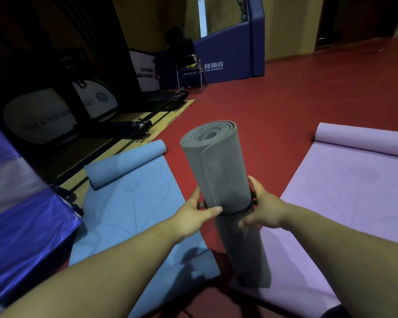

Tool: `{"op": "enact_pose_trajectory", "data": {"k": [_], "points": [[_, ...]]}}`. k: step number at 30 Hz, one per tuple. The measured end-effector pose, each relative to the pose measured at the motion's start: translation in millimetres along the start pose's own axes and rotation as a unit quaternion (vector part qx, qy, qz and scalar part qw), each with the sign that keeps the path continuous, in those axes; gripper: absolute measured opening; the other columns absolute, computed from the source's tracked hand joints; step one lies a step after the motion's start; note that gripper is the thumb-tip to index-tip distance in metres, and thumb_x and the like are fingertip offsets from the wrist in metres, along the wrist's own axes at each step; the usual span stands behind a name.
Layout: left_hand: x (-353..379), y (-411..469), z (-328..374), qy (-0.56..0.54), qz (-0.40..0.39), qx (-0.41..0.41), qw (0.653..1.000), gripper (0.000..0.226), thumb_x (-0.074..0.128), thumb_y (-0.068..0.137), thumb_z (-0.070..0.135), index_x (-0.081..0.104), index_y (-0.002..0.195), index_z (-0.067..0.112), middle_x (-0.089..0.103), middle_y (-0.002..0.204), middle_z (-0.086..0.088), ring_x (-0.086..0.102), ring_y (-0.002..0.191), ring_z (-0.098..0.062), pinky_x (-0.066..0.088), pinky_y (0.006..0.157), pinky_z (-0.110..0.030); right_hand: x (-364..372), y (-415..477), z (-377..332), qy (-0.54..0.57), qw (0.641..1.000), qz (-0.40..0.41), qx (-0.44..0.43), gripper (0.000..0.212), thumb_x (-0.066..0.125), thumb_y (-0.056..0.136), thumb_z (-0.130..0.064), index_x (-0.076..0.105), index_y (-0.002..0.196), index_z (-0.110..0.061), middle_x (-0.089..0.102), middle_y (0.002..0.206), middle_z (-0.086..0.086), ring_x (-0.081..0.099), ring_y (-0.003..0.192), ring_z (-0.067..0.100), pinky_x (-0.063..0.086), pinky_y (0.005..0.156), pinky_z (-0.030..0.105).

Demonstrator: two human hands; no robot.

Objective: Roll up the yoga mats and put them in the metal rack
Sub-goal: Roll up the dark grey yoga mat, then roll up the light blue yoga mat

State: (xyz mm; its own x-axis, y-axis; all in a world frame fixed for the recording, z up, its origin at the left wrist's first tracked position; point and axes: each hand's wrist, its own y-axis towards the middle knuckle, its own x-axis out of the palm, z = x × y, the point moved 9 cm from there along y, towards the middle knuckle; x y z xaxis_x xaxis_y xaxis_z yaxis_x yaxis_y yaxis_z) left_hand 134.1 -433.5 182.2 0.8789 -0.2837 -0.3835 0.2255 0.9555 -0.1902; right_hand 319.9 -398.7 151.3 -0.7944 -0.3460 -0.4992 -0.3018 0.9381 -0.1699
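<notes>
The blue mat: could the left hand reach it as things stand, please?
Probably yes: the blue mat lies spread just below the left hand, nothing between, though that hand grips the grey roll.

A rolled mat [218,175] is held upright in the middle, between two mats spread flat on the floor [285,99]. The left mat [133,203] is laid on one side and the right mat [345,203] on the other, with the far end of each curled up. The rolled mat is gripped on its left by the left hand [193,216] and on its right by the right hand [264,210], at a strap [234,212] wound around it. A padded block [21,226] is placed left of the left mat. A chair [189,65] and a padded barrier [228,56] are set far behind.
</notes>
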Motion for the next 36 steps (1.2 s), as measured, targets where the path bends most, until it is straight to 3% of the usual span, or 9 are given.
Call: {"op": "enact_pose_trajectory", "data": {"k": [2, 5, 10, 13, 19, 24, 30, 33, 36], "points": [[6.2, 13.6, -9.7, -0.018, 0.008, 0.004, 1.000, 0.076, 0.065, 0.099, 0.019, 0.017, 0.154, 0.040, 0.062, 0.125, 0.017, 0.059, 0.096, 0.021, 0.047, 0.074, -0.003, -2.0, 7.4, 11.8, 0.022, 1.000, 0.017, 0.013, 0.133, 0.092, 0.062, -0.003, 0.004, 0.158, -0.031, 0.067, 0.117, 0.006, 0.072, 0.090, 0.021, 0.060, 0.062, 0.029], [9.4, 34.1, -26.6, -0.061, 0.055, -0.004, 0.997, 0.089, 0.070, 0.095, 0.026, 0.010, 0.160, 0.028, 0.056, 0.144, 0.006, 0.054, 0.128, -0.005, 0.046, 0.105, -0.027, -6.3, 25.6, 26.6, 0.056, 0.996, 0.050, 0.039, 0.128, 0.094, 0.057, -0.002, 0.015, 0.155, -0.025, 0.066, 0.118, 0.009, 0.072, 0.095, 0.030, 0.063, 0.074, 0.048], [6.2, 89.6, -57.8, -0.163, 0.100, -0.019, 0.981, 0.067, 0.062, 0.100, 0.029, 0.022, 0.152, 0.019, 0.046, 0.152, 0.003, 0.047, 0.137, -0.016, 0.039, 0.101, -0.034, 8.9, 66.2, 62.1, 0.083, 0.992, 0.047, 0.079, 0.127, 0.099, 0.055, -0.011, 0.022, 0.155, -0.026, 0.064, 0.122, -0.002, 0.068, 0.108, 0.020, 0.061, 0.087, 0.047], [3.4, 130.1, -68.4, -0.183, 0.100, -0.001, 0.978, 0.053, 0.053, 0.104, 0.020, 0.026, 0.150, 0.020, 0.044, 0.150, 0.005, 0.047, 0.134, -0.011, 0.040, 0.097, -0.021, 27.4, 93.8, 96.7, 0.088, 0.990, 0.076, 0.081, 0.127, 0.100, 0.052, -0.029, 0.022, 0.152, -0.036, 0.063, 0.125, -0.011, 0.065, 0.111, 0.010, 0.057, 0.096, 0.036], [8.2, 191.5, -156.6, -0.079, -0.002, -0.075, 0.994, 0.068, 0.049, 0.106, 0.037, 0.011, 0.162, 0.030, 0.054, 0.140, 0.012, 0.053, 0.122, -0.013, 0.040, 0.115, -0.040, 86.3, 126.4, 191.7, 0.075, 0.983, 0.095, 0.137, 0.138, 0.097, 0.041, -0.049, 0.018, 0.154, -0.043, 0.062, 0.130, -0.011, 0.062, 0.117, 0.014, 0.053, 0.100, 0.041], [-7.6, 170.3, -251.8, 0.088, -0.044, -0.142, 0.985, 0.065, 0.054, 0.103, 0.037, 0.024, 0.159, 0.021, 0.060, 0.094, -0.001, 0.060, 0.086, -0.016, 0.047, 0.079, -0.022, 148.4, 128.5, 235.8, -0.072, 0.977, 0.034, 0.198, 0.138, 0.090, 0.055, -0.060, 0.006, 0.162, -0.038, 0.036, 0.156, 0.010, 0.042, 0.140, 0.032, 0.039, 0.114, 0.042], [-57.9, 106.0, -313.5, 0.245, -0.155, -0.189, 0.938, 0.069, 0.051, 0.102, 0.046, 0.017, 0.161, 0.030, 0.053, 0.146, -0.001, 0.057, 0.125, -0.020, 0.036, 0.098, -0.022, 191.4, 134.2, 206.0, -0.252, 0.947, 0.018, 0.199, 0.110, 0.069, 0.077, -0.073, -0.006, 0.155, -0.054, -0.006, 0.168, 0.010, 0.010, 0.151, 0.039, 0.026, 0.119, 0.056], [-82.8, 73.8, -327.6, 0.265, -0.166, -0.195, 0.930, 0.068, 0.052, 0.102, 0.046, 0.019, 0.160, 0.032, 0.049, 0.150, -0.002, 0.056, 0.128, -0.019, 0.035, 0.102, -0.022, 202.4, 140.5, 177.1, -0.313, 0.936, 0.031, 0.155, 0.075, 0.050, 0.089, -0.067, 0.017, 0.155, -0.050, 0.000, 0.169, 0.006, 0.004, 0.154, 0.034, 0.011, 0.118, 0.064], [-110.4, 48.0, -349.8, 0.265, -0.128, -0.207, 0.933, 0.062, 0.053, 0.102, 0.043, 0.028, 0.157, 0.028, 0.053, 0.144, -0.002, 0.057, 0.124, -0.019, 0.035, 0.097, -0.019, 226.2, 151.5, 125.2, -0.345, 0.936, 0.065, 0.017, 0.052, 0.041, 0.082, -0.043, 0.064, 0.126, -0.030, 0.039, 0.156, 0.010, 0.029, 0.147, 0.033, 0.021, 0.116, 0.064]]}}
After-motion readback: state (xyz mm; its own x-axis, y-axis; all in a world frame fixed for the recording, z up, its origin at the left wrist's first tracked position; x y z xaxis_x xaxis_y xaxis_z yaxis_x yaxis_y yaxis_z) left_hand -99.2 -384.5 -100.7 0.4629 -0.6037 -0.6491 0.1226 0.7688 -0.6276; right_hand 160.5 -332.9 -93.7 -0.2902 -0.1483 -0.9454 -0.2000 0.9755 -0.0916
